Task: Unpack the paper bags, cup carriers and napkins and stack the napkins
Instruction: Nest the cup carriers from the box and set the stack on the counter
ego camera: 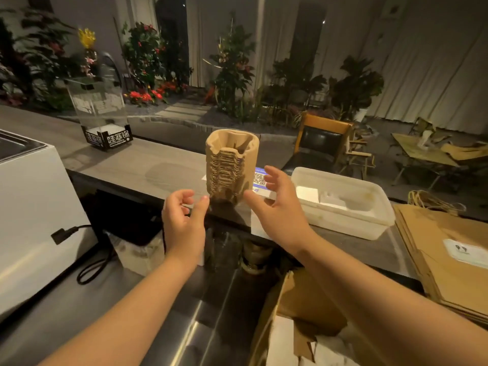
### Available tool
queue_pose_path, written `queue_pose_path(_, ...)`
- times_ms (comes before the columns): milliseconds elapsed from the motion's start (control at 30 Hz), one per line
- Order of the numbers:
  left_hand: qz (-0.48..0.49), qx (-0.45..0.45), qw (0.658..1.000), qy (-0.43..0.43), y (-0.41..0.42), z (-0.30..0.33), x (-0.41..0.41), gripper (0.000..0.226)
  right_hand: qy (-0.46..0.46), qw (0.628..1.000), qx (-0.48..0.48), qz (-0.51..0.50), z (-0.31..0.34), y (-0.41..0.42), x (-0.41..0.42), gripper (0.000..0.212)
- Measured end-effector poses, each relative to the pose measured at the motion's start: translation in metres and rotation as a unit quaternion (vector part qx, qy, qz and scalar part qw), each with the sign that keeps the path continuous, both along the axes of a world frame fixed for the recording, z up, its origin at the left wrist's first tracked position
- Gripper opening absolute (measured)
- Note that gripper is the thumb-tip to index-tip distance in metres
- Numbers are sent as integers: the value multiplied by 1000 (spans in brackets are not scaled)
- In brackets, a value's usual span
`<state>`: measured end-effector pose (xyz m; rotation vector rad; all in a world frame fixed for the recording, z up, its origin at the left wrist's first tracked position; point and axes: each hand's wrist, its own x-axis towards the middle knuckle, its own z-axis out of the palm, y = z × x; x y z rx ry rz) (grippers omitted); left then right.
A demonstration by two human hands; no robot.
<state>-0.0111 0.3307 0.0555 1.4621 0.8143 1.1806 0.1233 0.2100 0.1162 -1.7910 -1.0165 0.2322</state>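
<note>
My left hand (182, 220) and right hand (274, 207), fingers loosely spread and holding nothing, flank the upright carrier stack (229, 165) on the counter (137, 159).

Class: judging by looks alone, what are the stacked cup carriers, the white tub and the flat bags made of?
Cup carriers: likely moulded paper pulp; matte tan, rough, ragged layered edges.
White tub: probably plastic; smooth, slightly translucent walls with rounded corners.
Flat bags: kraft paper; brown, matte, creased folds.

One camera only, worn on my head, looking forward and down across the grey counter (148, 165). My forearms reach in from the bottom edge, close up. Plants (232, 70) stand well beyond, facing me.
</note>
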Motion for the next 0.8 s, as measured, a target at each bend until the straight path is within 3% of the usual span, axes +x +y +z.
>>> queue_pose_path(133, -70, 53, 995, -53, -68, -1, -6, 10, -64, 998, -13, 16, -3, -67, -16, 35)
queue_pose_path(300, -231, 118, 965, -27, -138, 3, 5, 28, -70, 995, -52, 43, -14, -153, -22, 16)
queue_pose_path(367, -282, 105, 954, 18, -159, -1, 14, 26, -65, 993, -88, 33, -24, -180, -19, 12)
queue_pose_path(500, -325, 59, 924, 193, -194, -18, 32, 14, -29, 985, -171, -17, -50, -232, -4, 14)
queue_pose_path(567, -351, 13, 889, 293, -208, -26, 44, 9, -17, 979, -195, -49, -65, -253, 8, 13)
queue_pose_path(700, -398, -18, 777, 487, -228, -52, 65, 24, 52, 951, -275, -133, -100, -289, 36, 14)
queue_pose_path(800, -413, -45, 705, 574, -233, -75, 77, 53, 149, 891, -401, -151, -136, -308, 58, 51)
